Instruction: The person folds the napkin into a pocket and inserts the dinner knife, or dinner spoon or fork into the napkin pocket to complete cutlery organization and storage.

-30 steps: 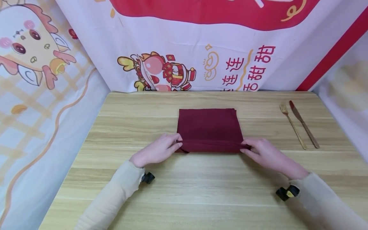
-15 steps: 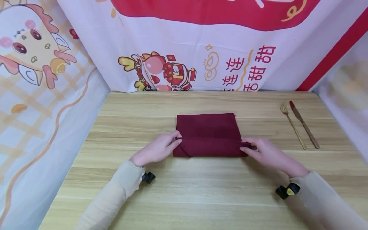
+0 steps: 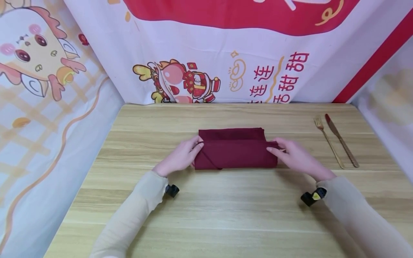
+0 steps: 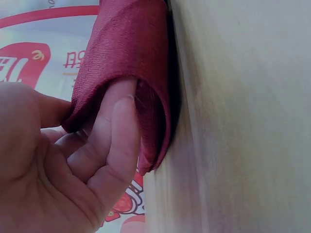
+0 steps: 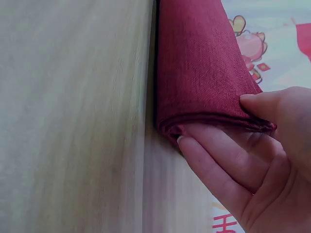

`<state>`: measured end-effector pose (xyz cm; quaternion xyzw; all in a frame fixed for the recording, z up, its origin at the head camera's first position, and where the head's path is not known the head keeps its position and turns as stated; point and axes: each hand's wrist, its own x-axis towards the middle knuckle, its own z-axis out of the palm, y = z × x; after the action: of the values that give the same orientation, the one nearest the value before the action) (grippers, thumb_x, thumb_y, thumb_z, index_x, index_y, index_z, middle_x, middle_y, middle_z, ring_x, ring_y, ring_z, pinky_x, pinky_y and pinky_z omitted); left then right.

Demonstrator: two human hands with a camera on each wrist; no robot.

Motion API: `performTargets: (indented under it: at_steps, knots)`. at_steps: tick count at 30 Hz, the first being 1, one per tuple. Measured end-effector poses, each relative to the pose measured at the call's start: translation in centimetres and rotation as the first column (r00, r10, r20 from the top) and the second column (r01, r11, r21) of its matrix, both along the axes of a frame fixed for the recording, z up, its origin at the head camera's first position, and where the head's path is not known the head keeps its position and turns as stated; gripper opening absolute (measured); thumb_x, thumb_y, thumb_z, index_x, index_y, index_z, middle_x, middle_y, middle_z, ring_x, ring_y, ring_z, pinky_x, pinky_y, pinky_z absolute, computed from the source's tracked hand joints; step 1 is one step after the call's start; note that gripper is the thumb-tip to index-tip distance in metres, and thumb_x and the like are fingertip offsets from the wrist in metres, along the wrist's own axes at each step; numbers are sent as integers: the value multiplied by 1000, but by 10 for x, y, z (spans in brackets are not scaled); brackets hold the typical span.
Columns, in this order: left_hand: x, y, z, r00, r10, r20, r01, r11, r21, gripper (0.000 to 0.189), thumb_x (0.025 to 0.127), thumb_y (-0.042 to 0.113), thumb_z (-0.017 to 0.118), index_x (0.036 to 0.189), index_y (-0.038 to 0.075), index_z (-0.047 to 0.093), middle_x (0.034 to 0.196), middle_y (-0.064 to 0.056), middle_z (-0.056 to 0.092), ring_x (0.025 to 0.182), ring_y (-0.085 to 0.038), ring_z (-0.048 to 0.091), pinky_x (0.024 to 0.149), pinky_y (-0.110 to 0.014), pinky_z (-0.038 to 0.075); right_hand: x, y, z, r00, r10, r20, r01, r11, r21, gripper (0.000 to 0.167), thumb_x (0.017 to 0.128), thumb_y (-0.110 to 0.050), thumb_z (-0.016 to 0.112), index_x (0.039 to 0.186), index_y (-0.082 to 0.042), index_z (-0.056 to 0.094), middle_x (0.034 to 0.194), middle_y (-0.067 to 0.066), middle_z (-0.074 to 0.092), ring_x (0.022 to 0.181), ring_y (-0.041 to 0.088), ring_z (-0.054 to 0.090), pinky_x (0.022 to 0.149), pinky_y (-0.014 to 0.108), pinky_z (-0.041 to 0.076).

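Observation:
A dark red cloth napkin [image 3: 235, 154] lies across the middle of the wooden table, its near part folded over toward the far side. A strip of its lower layer shows beyond the folded edge. My left hand [image 3: 182, 154] pinches the left end of that edge. In the left wrist view, the fingers [image 4: 124, 131] reach inside the curved fold of cloth while the thumb is on its outside. At the other end my right hand [image 3: 295, 156] pinches the edge, thumb on top and fingers beneath, as the right wrist view shows on the napkin [image 5: 204, 68].
A gold fork [image 3: 328, 141] and a gold knife [image 3: 342, 141] lie side by side at the table's right. Printed cloth [image 3: 200, 43] hangs behind the table's far edge, and more patterned cloth [image 3: 87, 132] lines the left side. Bare wooden tabletop [image 3: 232, 208] extends in front of the napkin.
Both hands have moved away from me, carrying the folded edge farther over the napkin. Less of the lower layer shows beyond it. The fork and knife have stayed put.

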<state>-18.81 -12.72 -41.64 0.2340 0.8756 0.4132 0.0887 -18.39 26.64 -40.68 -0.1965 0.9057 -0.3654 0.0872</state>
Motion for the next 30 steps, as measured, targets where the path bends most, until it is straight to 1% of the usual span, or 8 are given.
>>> performTargets:
  at_steps: [4,6,9,15,19,23,26,30]
  knots:
    - [-4,1,-3,999,7,36,-6,1000,-25,16,111,18,42,109,8,55,75,-8,60,46,-20,62,42,-37,52,-8,-2,-5,992,-1,124,9,998,-57,33,106,-27,58,129,-2,62,114,19,70,73,22,71,65,39,60]
    - [-6,1,-4,999,12,51,-10,999,-41,16,111,18,42,109,8,55,76,-8,60,45,-20,61,42,-37,51,-12,-3,-6,986,-6,165,18,998,-68,36,106,-25,59,131,2,59,112,21,69,69,21,71,61,36,60]
    - [-9,2,-7,998,23,66,-19,998,-61,17,111,17,42,109,7,55,77,-9,60,45,-20,61,42,-36,51,-17,-4,-9,984,-10,180,20,998,-55,38,105,-25,60,130,4,58,114,24,66,65,22,70,58,36,59]
    - [-10,4,-9,992,54,112,-45,996,-79,18,111,17,43,111,5,56,74,-10,60,45,-21,61,44,-37,53,-25,-6,-17,984,-31,174,35,999,-16,26,103,-28,64,105,-2,61,97,15,64,60,22,65,56,36,58]
    - [-9,1,-12,975,74,209,-72,997,-17,19,109,23,50,115,5,55,79,-11,63,48,-24,63,47,-39,56,-26,-7,-20,984,-41,173,45,999,-17,24,103,-27,65,97,-4,60,86,11,61,61,23,62,54,36,56]
    - [-6,-3,-12,957,52,287,-78,994,79,26,104,21,62,119,2,54,91,-14,64,55,-29,65,52,-41,58,-25,-5,-21,986,-42,159,48,998,-35,27,103,-27,65,92,-4,56,85,10,60,64,23,61,56,35,56]
    - [-4,-5,-11,965,32,259,-60,993,100,22,103,17,63,116,1,57,97,-13,65,61,-28,66,57,-40,59,-24,-2,-19,989,-53,136,60,997,-52,29,103,-28,65,90,-5,53,83,9,56,67,23,59,58,33,54]
    - [-6,-7,-9,977,48,206,-70,993,100,18,106,20,58,110,3,64,94,-10,65,70,-24,69,66,-37,59,-24,0,-16,991,-77,108,82,996,-45,32,103,-32,64,90,-6,51,76,7,51,64,21,53,58,30,48]
